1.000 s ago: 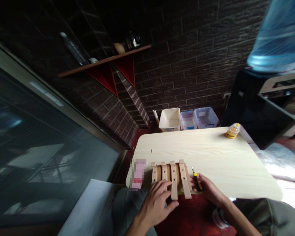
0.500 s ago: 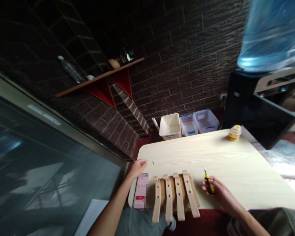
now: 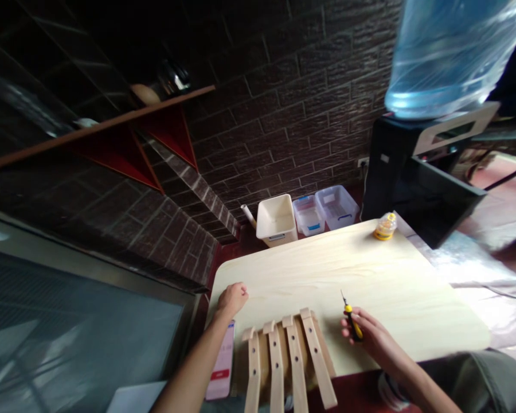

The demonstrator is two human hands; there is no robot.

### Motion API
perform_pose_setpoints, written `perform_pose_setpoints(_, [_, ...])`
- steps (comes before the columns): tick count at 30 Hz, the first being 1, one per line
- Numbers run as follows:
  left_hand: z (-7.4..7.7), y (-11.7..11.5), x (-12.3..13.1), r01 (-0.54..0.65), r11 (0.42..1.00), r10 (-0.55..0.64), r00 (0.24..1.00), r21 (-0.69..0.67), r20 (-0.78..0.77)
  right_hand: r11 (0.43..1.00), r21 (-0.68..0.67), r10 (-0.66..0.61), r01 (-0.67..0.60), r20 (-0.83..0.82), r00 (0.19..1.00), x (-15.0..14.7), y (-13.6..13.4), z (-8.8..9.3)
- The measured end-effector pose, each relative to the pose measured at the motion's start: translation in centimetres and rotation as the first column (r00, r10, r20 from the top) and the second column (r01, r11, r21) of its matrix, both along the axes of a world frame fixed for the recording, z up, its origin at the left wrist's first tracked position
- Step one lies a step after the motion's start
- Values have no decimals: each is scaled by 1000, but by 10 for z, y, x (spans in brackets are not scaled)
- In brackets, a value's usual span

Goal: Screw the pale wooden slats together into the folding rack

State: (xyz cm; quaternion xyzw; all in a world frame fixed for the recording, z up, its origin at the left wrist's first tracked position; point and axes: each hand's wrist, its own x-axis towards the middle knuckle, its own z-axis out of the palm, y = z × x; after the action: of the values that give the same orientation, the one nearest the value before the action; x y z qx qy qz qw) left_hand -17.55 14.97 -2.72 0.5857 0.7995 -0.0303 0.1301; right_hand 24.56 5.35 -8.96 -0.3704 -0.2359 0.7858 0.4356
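Note:
My right hand (image 3: 367,332) is wrapped round the handle of a yellow and black screwdriver (image 3: 353,326), its thin tip pointing up and away over the light wooden table (image 3: 284,269). My left hand (image 3: 233,298) is closed over the table's left part; whatever its fingers hold is hidden. Between my hands, at the near edge, lies a wooden piece (image 3: 296,357) with several pale slats, each with dark holes and a raised block at its far end. A pink-screened phone (image 3: 222,364) lies left of it, partly behind my left forearm.
A small clear and yellow container (image 3: 385,226) stands at the table's far right corner. Beyond the far edge are a cream bin (image 3: 277,219) and two clear plastic boxes (image 3: 336,207). A dark water dispenser (image 3: 395,166) stands at the right, and a shelf (image 3: 112,123) hangs on the brick wall.
The small dark piece beside my left hand is no longer visible on the table, and that hand's fingers have closed. The view has shifted to the right. My right hand still holds the screwdriver.

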Motion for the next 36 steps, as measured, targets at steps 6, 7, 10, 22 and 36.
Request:
perform_pose_setpoints(6, [-6, 2, 10, 22, 1000, -21, 998, 2, -59, 1000, -2, 21, -21, -22, 1000, 0, 1, 1])
perform_pose_setpoints(7, [-6, 2, 11, 10, 1000, -10, 998, 12, -63, 1000, -2, 23, -23, -26, 999, 0, 1, 1])
perform_pose_setpoints(10, [-1, 4, 11, -32, 996, 33, 999, 87, -6, 1000, 4, 20, -20, -14, 1000, 0, 1, 0])
perform_pose_setpoints(22, [118, -63, 69, -25, 868, -278, 803, 496, 527, 994, 37, 106, -106, 19, 994, 1, -15, 7])
perform_pose_setpoints(36, [116, -175, 191, 248, 843, -496, 701, 477, 512, 999, 14, 44, -44, -30, 999, 13, -40, 10])
